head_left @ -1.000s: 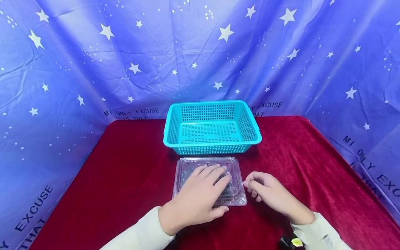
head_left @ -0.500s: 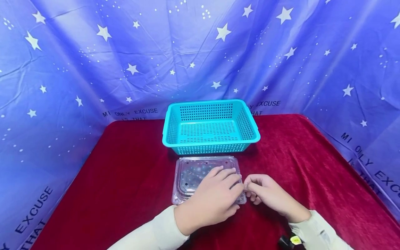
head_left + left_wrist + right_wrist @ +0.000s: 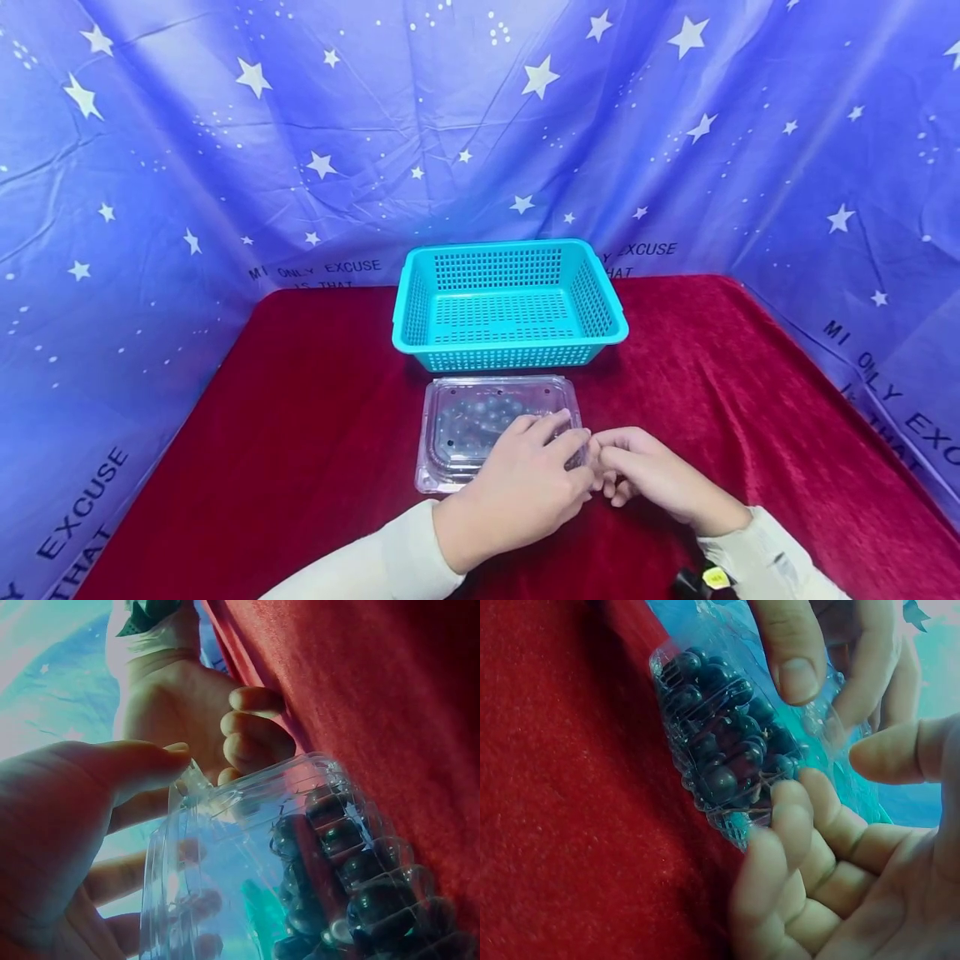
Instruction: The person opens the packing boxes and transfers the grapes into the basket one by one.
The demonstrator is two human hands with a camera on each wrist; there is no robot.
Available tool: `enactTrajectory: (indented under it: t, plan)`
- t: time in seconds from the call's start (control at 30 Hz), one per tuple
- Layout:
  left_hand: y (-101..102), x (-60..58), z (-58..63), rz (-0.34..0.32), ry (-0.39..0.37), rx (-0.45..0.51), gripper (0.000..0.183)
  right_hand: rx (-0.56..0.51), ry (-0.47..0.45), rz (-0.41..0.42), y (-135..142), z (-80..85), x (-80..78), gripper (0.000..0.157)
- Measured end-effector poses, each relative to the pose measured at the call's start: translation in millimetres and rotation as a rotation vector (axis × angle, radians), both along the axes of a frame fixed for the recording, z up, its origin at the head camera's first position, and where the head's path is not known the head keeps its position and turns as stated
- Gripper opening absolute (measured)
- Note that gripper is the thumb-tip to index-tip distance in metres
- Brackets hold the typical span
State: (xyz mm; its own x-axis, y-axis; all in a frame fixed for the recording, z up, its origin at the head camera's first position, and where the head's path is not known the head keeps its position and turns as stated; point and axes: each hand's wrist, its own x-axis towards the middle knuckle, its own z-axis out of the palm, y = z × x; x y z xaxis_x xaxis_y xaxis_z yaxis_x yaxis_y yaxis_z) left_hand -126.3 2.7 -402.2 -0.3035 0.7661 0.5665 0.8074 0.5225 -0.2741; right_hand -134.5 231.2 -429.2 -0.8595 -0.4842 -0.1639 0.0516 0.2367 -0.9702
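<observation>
A clear plastic clamshell box (image 3: 467,467) holding several dark round grapes (image 3: 487,412) lies on the table in front of me. My left hand (image 3: 517,492) reaches across its lid to the right edge, fingers bent over the rim. In the left wrist view, the left thumb (image 3: 150,765) is at the box's corner tab, with the other fingers showing through the plastic. My right hand (image 3: 652,475) is at the same edge, fingers curled, its fingertips (image 3: 787,802) right at the rim. The left hand partly hides the meeting point in the head view.
A turquoise perforated basket (image 3: 510,342) stands just behind the box, with nothing in it. Dark red cloth (image 3: 300,433) covers the table. A blue starry curtain (image 3: 420,125) surrounds the far side and both sides.
My left hand has slid right from the lid's middle to its right edge, uncovering the grapes. The right hand stays at that edge, its fingers shifting slightly. Box and basket stay in place.
</observation>
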Motion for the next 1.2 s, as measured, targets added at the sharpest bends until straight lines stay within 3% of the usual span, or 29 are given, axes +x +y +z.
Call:
enactTrajectory:
  t: [0.33,0.63,1.2]
  plan:
    - [1.3,-0.2,-4.2,-0.005,0.016,0.034,0.02,-0.125,-0.031,0.13,8.7,-4.2,-1.1,0.017]
    - [1.5,0.4,-6.7,-0.003,-0.031,0.028,0.018,-0.18,-0.121,0.216,11.0,-3.6,-1.3,0.017]
    - [2.0,1.2,-7.5,-0.006,-0.022,0.02,0.016,-0.15,-0.092,0.235,11.9,-4.0,-1.3,0.017]
